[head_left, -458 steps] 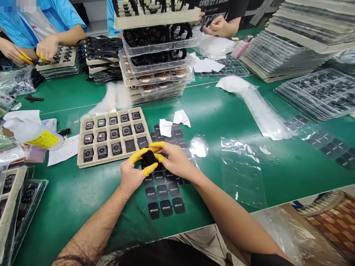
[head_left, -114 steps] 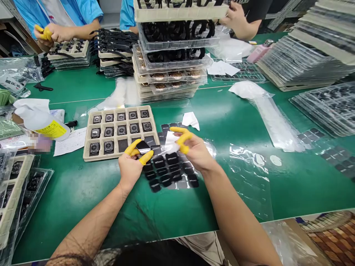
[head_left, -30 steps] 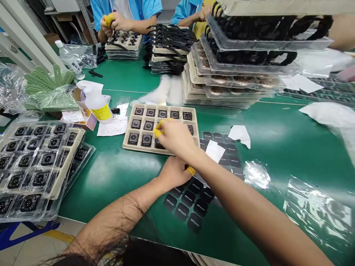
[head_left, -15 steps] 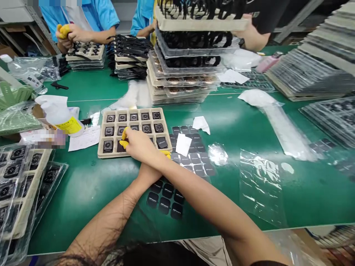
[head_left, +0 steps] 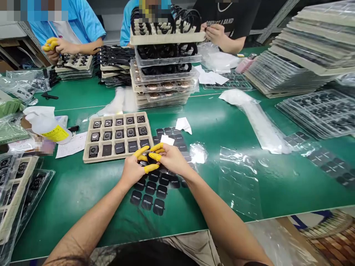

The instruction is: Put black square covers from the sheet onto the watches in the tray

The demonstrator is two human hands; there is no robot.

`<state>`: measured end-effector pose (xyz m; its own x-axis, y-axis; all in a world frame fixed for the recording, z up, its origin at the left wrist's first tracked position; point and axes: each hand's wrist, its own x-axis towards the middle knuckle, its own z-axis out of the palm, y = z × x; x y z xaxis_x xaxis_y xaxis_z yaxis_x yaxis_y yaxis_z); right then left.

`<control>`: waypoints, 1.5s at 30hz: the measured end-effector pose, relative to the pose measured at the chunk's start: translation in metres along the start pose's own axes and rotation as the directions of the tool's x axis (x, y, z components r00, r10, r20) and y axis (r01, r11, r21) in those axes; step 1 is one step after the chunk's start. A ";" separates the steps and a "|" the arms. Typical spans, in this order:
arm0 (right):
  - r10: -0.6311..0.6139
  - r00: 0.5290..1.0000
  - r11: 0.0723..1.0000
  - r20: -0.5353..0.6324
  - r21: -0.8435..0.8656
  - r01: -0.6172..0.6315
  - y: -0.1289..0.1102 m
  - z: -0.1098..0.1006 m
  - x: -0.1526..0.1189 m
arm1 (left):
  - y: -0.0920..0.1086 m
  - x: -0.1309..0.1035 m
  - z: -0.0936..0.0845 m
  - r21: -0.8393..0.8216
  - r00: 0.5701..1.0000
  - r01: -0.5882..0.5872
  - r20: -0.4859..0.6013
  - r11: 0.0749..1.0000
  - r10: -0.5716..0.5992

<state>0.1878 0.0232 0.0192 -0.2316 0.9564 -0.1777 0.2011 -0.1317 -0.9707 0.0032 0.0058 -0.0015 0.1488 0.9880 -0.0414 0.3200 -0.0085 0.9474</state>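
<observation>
Both hands meet over the table, yellow finger cots on several fingertips. Between them is a dark watch case (head_left: 151, 157), partly hidden by the fingers. My left hand (head_left: 134, 166) grips it from the left, my right hand (head_left: 173, 159) from the right. Just left and behind sits a beige tray (head_left: 95, 160) with watch cases in its compartments, back sides up in the two far rows. In its near row, several pieces show plain black faces. Under and in front of my hands lie sheets of black square films (head_left: 150, 187) with white print.
Stacked trays with straps (head_left: 166, 38) stand behind, tall tray piles (head_left: 302, 55) at right. A bottle with a yellow label (head_left: 57, 133) leans at left, near more watch trays (head_left: 26, 162). Clear plastic sheets (head_left: 238, 181) lie at right. Co-workers (head_left: 65, 48) work across the table.
My right hand has come back from the tray's near row, and my arms are uncrossed. Both hands now hold a watch case together. The view has shifted slightly right.
</observation>
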 end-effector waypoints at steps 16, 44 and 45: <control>-0.009 0.998 0.987 -0.064 -0.158 -0.001 0.001 0.010 -0.010 | -0.007 0.004 -0.007 -0.108 0.992 -0.023 0.124 0.994 0.037; -0.468 0.883 0.641 -0.047 -0.706 0.302 0.014 -0.046 0.010 | -0.008 0.007 -0.010 -0.185 0.990 0.063 0.138 0.981 -0.038; -0.503 0.864 0.656 0.023 -0.641 0.399 0.009 -0.039 0.005 | -0.009 0.007 -0.010 -0.186 0.989 0.052 0.145 0.981 -0.025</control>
<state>0.2259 0.0368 0.0157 -0.3232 0.8868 0.3305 0.6495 0.4618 -0.6041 -0.0076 0.0143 -0.0068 0.2746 0.9552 -0.1101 0.1477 0.0713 0.9865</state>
